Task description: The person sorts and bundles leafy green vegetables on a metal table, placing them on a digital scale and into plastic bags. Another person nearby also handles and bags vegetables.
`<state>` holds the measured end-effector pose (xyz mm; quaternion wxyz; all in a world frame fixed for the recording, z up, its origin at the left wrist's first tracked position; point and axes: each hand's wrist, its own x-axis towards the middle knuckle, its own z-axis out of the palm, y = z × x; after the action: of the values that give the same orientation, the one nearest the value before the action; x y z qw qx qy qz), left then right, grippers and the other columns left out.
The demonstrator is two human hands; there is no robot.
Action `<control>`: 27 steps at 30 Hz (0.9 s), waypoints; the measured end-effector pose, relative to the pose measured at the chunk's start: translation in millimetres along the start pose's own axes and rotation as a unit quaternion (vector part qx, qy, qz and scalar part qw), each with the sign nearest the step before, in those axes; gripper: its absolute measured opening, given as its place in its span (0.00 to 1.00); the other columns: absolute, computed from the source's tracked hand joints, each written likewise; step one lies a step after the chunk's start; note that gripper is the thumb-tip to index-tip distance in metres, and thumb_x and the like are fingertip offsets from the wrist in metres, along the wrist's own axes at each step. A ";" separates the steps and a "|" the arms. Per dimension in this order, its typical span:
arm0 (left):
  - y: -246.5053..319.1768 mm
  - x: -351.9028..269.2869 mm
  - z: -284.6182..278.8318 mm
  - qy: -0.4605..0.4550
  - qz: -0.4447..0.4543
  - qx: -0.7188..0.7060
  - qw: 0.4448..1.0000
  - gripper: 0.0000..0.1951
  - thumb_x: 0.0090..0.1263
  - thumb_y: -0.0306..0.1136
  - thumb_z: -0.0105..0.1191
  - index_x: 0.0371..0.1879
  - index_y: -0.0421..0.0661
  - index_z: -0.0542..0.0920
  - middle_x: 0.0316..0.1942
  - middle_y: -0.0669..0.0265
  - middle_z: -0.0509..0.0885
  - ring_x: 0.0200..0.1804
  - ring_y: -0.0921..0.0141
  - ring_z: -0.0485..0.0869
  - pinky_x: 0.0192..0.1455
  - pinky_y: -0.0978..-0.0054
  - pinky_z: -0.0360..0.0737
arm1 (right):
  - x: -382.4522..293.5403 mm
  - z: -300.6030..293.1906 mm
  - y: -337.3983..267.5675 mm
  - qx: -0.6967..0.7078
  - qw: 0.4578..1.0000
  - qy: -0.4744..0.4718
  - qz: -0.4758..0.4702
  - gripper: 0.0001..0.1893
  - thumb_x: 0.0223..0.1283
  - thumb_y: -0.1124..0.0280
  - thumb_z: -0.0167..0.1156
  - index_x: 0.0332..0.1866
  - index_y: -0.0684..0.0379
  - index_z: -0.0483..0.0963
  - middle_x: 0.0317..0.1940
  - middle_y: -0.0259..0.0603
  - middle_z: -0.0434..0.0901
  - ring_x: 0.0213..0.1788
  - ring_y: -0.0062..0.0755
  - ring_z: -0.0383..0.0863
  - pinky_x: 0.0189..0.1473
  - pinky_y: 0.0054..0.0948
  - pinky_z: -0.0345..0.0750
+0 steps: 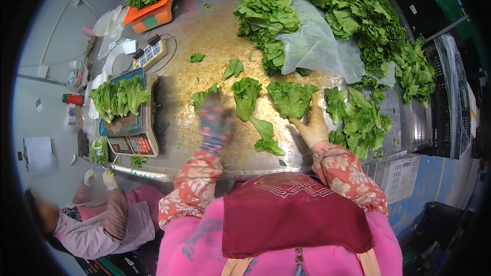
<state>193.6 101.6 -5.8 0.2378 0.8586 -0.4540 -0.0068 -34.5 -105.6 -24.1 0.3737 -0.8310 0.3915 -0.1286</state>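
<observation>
My left hand (216,124), in a grey knit glove with pink spots, is motion-blurred above the metal table. Loose green leaves (199,99) show just past its fingers, and whether it grips any is unclear. My right hand (316,125), in a pale yellowish glove, grips a leafy lettuce head (291,99) by its base and right side. Between the hands lies a smaller lettuce head (246,97), with a detached leaf (262,127) below its stem. To the right of my right hand rests a pile of lettuce (360,122).
A large lettuce heap (368,19) partly under translucent plastic film (312,42) fills the far right. Lettuce (121,97) sits on a digital scale (147,122) at left, near a power strip (150,55). Beyond is an orange scale (153,21). A gloved co-worker (115,214) holds bagged greens (99,151).
</observation>
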 end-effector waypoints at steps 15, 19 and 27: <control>80.4 -4.3 -7.0 -0.028 0.094 -0.142 0.985 0.18 0.59 0.34 0.57 0.49 0.46 0.78 0.50 0.56 0.78 0.59 0.52 0.71 0.63 0.55 0.67 | -9.0 -23.8 37.0 0.732 0.632 -0.156 0.202 0.19 0.66 0.69 0.54 0.59 0.61 0.64 0.45 0.42 0.75 0.38 0.37 0.80 0.36 0.34 0.82; 108.8 -10.1 -3.3 -0.036 0.106 -0.201 0.973 0.16 0.59 0.30 0.55 0.47 0.42 0.78 0.46 0.56 0.80 0.54 0.53 0.75 0.57 0.60 0.73 | -13.0 -28.1 34.8 0.728 0.662 -0.106 0.147 0.18 0.67 0.65 0.54 0.58 0.61 0.66 0.45 0.44 0.76 0.39 0.38 0.81 0.36 0.34 0.82; 118.5 -19.7 -4.2 -0.275 -0.156 -0.544 0.777 0.20 0.67 0.30 0.53 0.57 0.38 0.71 0.54 0.57 0.77 0.59 0.67 0.75 0.60 0.69 0.72 | -29.9 -57.5 1.5 0.746 0.599 -0.263 0.123 0.33 0.70 0.47 0.41 0.68 0.64 0.56 0.58 0.59 0.69 0.37 0.32 0.78 0.37 0.29 0.79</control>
<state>90.9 62.5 43.0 0.5261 0.6067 -0.2805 -0.5258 -84.1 -113.8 16.7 0.9628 -0.2047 0.1425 -0.1042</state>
